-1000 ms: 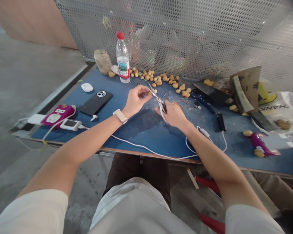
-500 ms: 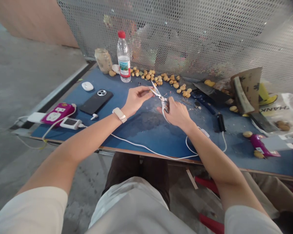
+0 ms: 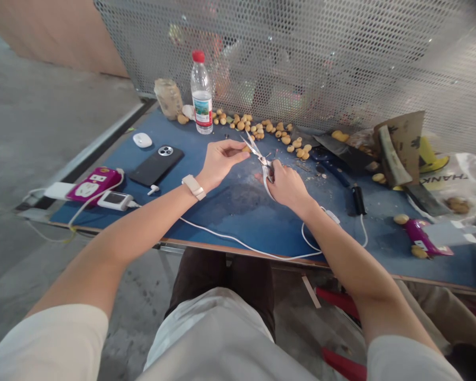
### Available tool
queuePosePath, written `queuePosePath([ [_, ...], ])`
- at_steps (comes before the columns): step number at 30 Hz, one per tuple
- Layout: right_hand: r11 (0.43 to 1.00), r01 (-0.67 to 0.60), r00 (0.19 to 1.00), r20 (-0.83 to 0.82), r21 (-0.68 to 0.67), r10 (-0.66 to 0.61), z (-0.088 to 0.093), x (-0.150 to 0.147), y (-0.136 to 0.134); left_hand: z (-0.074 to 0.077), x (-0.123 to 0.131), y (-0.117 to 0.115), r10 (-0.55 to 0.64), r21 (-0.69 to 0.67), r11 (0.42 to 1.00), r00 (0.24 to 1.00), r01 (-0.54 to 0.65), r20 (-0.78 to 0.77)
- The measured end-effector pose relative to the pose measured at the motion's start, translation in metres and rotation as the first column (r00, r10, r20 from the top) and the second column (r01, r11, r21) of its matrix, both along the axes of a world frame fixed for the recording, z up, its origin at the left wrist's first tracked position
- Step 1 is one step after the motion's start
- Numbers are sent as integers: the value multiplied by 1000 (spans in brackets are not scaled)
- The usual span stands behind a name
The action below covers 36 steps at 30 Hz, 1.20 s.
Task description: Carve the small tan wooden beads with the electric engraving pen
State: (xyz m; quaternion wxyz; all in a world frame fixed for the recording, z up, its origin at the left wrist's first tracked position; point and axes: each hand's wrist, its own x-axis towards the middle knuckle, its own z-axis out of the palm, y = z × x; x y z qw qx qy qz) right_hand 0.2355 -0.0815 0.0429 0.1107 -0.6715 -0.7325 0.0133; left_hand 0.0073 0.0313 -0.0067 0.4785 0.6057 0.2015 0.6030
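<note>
Steel scissors (image 3: 258, 156), clamped in right hand (image 3: 287, 186), blades open just beside small tan fruit (image 3: 245, 150), pinched in left hand (image 3: 221, 162)

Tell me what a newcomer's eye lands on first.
The right hand grips scissors at the middle of the blue table, their tips beside the left hand. Behind them lies a band of small round tan fruits or nuts, and a red-capped water bottle stands at the far edge.

Flat, even light fills the room, its source hard to place, with only faint shadows on the blue tabletop (image 3: 230, 227). The scissors (image 3: 257, 156) glint, and the perforated metal screen (image 3: 301, 58) bends and softens toward the edges.
</note>
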Motion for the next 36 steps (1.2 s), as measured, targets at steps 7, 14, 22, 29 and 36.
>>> queuePosePath([
  [7,999,18,999,49,-29,-17,3,-2,0,1,-2,2,59,58,997,998,-57,-30],
  [14,998,30,999,21,-57,-29,-3,4,10,1,-1,2,104,35,994,990,-101,-98],
  [22,998,56,995,-86,9,-55,-5,9,9,6,-3,-1,93,-6,996,993,-94,-78],
  [29,1000,26,995,-96,-7,-26,-4,5,5,11,-1,-7,33,-15,999,995,-34,-96],
  [36,996,28,981,-193,81,-12,-4,13,11,11,-6,-1,85,6,996,991,-85,-103],
])
